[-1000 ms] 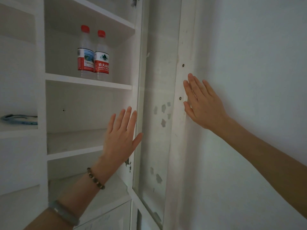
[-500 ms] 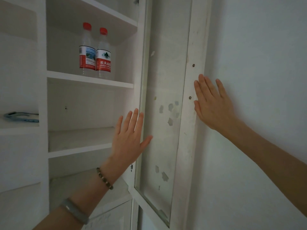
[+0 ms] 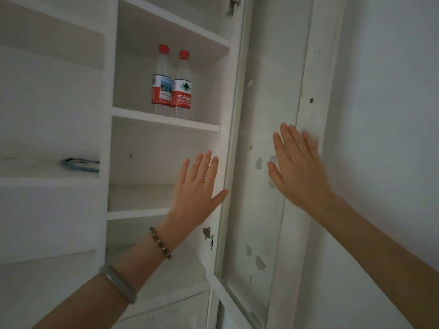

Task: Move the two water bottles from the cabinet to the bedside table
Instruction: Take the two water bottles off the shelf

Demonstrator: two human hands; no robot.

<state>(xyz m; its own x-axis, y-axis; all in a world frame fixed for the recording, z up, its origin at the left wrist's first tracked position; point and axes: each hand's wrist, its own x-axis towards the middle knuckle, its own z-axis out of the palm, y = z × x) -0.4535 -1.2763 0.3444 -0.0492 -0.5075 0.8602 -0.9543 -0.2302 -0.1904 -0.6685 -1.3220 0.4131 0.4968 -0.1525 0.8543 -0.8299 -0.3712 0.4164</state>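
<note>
bottles [image 3: 171, 83] shelved, above open hands [image 3: 198, 191]

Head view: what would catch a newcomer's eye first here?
Two red-capped water bottles stand side by side on an upper cabinet shelf. Below them, the left hand is raised with fingers spread, and the right hand lies over the open glass door. Neither holds anything.
</note>
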